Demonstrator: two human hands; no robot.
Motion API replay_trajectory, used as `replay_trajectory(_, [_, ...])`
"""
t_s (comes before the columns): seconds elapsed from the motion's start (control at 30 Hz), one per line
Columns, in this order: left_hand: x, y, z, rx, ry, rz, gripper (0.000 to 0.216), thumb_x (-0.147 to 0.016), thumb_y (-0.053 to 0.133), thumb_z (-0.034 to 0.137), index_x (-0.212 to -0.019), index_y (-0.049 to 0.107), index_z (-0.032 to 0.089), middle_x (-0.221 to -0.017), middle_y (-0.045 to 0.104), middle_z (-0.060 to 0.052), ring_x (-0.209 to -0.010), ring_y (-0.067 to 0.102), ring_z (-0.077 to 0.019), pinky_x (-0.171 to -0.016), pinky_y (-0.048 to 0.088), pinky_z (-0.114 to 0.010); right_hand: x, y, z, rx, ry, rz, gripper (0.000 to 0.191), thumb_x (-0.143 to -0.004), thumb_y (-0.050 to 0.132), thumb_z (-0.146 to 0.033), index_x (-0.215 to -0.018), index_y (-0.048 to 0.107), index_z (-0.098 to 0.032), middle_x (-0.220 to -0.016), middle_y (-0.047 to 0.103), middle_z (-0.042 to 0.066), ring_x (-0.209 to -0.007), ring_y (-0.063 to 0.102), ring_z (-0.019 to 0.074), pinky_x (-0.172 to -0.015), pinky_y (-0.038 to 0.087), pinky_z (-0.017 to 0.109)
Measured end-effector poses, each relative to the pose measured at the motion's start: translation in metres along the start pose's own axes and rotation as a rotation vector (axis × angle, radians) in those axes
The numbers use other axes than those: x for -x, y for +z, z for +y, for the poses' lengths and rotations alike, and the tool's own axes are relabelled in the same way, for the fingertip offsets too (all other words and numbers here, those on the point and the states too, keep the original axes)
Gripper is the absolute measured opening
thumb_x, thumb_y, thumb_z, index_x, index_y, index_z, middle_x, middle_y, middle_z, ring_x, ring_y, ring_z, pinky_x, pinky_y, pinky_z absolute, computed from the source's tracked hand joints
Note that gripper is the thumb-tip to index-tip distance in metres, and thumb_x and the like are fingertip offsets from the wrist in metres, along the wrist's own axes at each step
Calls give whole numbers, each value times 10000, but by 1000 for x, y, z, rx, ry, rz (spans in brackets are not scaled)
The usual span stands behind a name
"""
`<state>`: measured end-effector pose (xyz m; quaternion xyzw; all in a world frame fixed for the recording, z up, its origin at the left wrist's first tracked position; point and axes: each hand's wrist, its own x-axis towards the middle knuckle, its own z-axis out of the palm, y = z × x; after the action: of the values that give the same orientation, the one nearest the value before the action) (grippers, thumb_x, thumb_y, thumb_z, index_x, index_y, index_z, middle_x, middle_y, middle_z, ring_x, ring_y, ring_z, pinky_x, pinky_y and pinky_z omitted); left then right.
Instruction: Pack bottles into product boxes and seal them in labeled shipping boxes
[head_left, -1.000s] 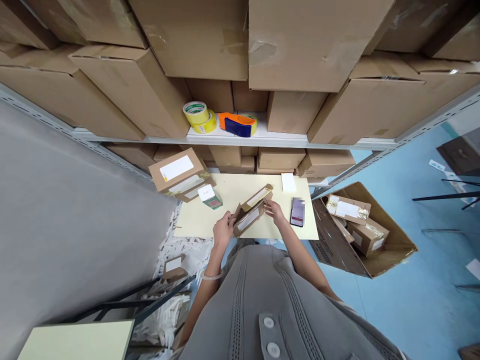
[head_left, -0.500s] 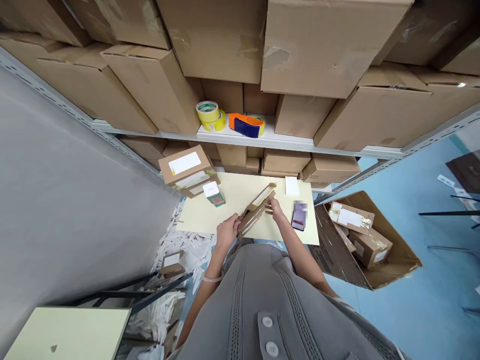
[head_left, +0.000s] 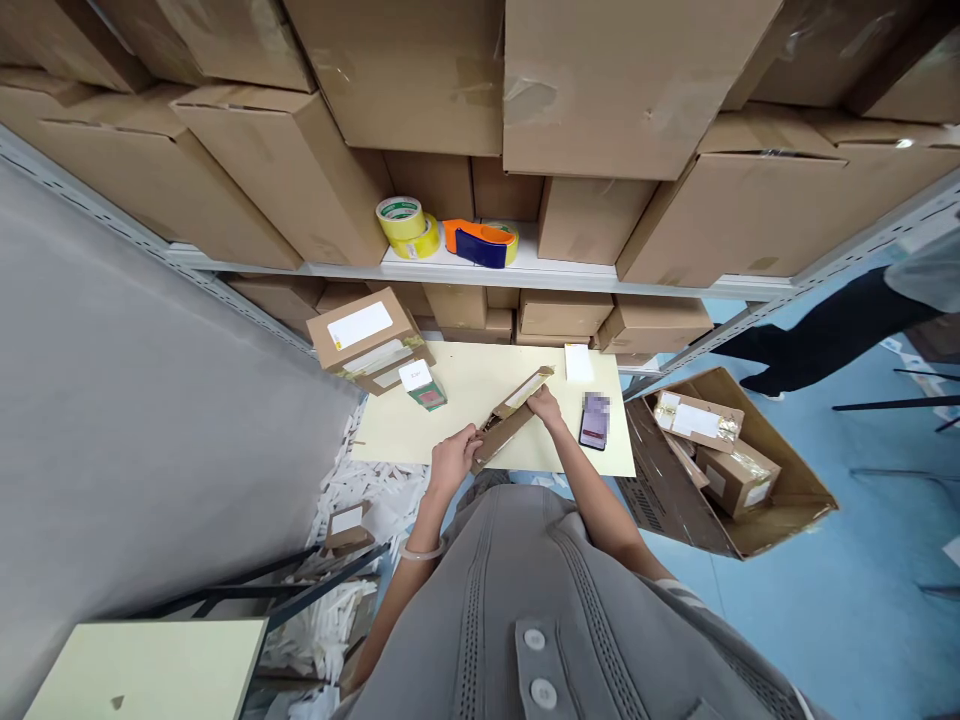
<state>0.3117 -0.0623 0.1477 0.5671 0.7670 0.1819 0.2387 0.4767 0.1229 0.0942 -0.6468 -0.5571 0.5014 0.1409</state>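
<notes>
"What are you doing?"
"My left hand (head_left: pixel 451 460) and right hand (head_left: pixel 545 405) are gripping a brown box (head_left: pixel 505 432)."
"Where?"
"I'm holding it over the tabletop (head_left: pixel 401 432), just below the frame's middle."

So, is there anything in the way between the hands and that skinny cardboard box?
No, nothing visible. The left hand grips the near end of the slim cardboard box, and the right hand holds it toward the far end. The green-and-white carton stands off to the left, and the smartphone lies to the right.
</notes>
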Motion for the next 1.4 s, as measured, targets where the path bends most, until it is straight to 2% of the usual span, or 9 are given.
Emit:
replay_trajectory(0.13, [-2, 6, 1, -68, -95, 9, 104, -949, 488, 346, -941, 556, 268, -856, 712, -24, -873, 673, -224, -659, 338, -252, 3, 2, 3, 108, 37, 5, 546, -679, 655, -212, -1218, 569, -210, -1146, 682, 122, -1123, 612, 369, -940, 475, 475])
replay_trajectory(0.23, [-5, 10, 3, -95, -177, 34, 100, -942, 507, 349, -970, 533, 257, -831, 695, -30, -844, 668, -221, -652, 329, -249, 8, 5, 4, 132, 41, 17, 603, -676, 645, -147, -1270, 547, -190, -1146, 674, 148, -1136, 601, 376, -935, 469, 471])
replay_trajectory(0.33, [-6, 11, 5, -97, -235, 75, 98, -941, 510, 331, -988, 507, 245, -847, 695, -38, -819, 666, -218, -646, 327, -251, 14, 5, 3, 220, 27, 24, 757, -691, 641, -116, -1415, 428, -178, -1123, 672, 161, -1097, 623, 359, -892, 477, 443])
replay_trajectory(0.43, [-6, 11, 3, -70, -254, 123, 76, -939, 504, 296, -982, 488, 235, -870, 697, -38, -789, 662, -209, -640, 330, -253, 20, 4, 0, 431, -18, 17, 875, -752, 620, -133, -1529, 235, -250, -1137, 656, 119, -1061, 647, 294, -836, 484, 365])
replay_trajectory(0.7, [-2, 28, -21, 67, -370, 251, 72, -894, 530, 245, -896, 462, 223, -674, 594, 15, -644, 592, -176, -601, 331, -241, 26, 10, 1, 711, -44, -53, 864, -870, 511, -141, -1558, 41, -371, -1252, 543, 119, -935, 673, 204, -723, 458, 270])
replay_trajectory(0.9, [-7, 36, -28, 100, -427, 305, 56, -899, 510, 228, -895, 454, 220, -684, 583, 13, -650, 580, -169, -602, 333, -244, 30, 14, 4, 814, -149, -103, 921, -862, 487, -68, -1556, -60, -327, -1163, 619, 106, -1009, 648, 208, -737, 431, 251])
replay_trajectory(1.13, [-34, 33, -24, 33, -418, 321, 52, -919, 488, 225, -966, 479, 204, -752, 636, -23, -709, 627, -191, -623, 351, -261, 35, 19, 5, 866, -208, -24, 1018, -831, 512, -45, -1531, -177, -311, -1222, 616, 99, -1100, 595, 225, -793, 431, 265])
replay_trajectory(1.27, [-46, 38, -18, -22, -402, 282, 68, -929, 462, 200, -985, 499, 192, -850, 673, -67, -771, 652, -203, -648, 371, -271, 39, 23, 14, 890, -181, -3, 1012, -844, 502, -59, -1520, -210, -307, -1219, 607, 107, -1113, 582, 230, -812, 444, 276])
replay_trajectory(1.4, [-49, 43, -14, -32, -403, 281, 83, -931, 454, 202, -993, 507, 189, -883, 679, -84, -779, 654, -207, -665, 384, -279, 42, 23, 23, 919, -229, 31, 979, -873, 435, -36, -1492, -263, -335, -1210, 598, 101, -1101, 588, 214, -809, 457, 270])
